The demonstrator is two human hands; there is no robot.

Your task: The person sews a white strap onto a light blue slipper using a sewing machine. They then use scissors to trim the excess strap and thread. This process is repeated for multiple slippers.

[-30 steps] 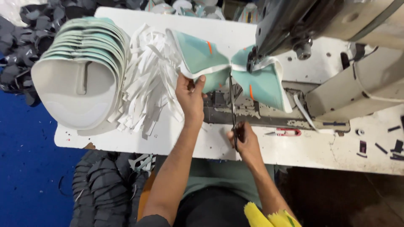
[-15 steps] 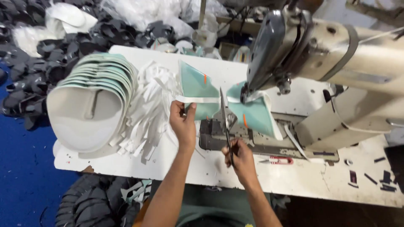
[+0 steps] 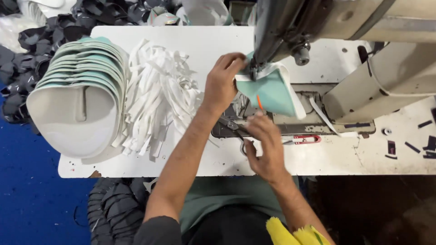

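- A mint-green fabric piece (image 3: pixel 272 93) with a white edge is held under the head of the sewing machine (image 3: pixel 318 22), at the middle of the white table (image 3: pixel 209 45).
- The piece is pinched at its upper left corner by the left hand (image 3: pixel 222 81), whose fingers are closed on the fabric just beside the machine's needle area.
- The right hand (image 3: pixel 265 147) is placed below the piece, with fingertips touching its lower edge; a pair of scissors (image 3: pixel 236 129) lies under this hand, but whether it is gripped cannot be told.
- A loose heap of white strips (image 3: pixel 156 95) is spread on the table left of the left forearm.
- A stack of mint-and-white pieces (image 3: pixel 77 95) is set at the table's left end, touching the strips.
- A small red clip (image 3: pixel 306 139) is seen on the table right of the right hand.
- Dark fabric scraps (image 3: pixel 27 50) are piled beyond the table's left edge.
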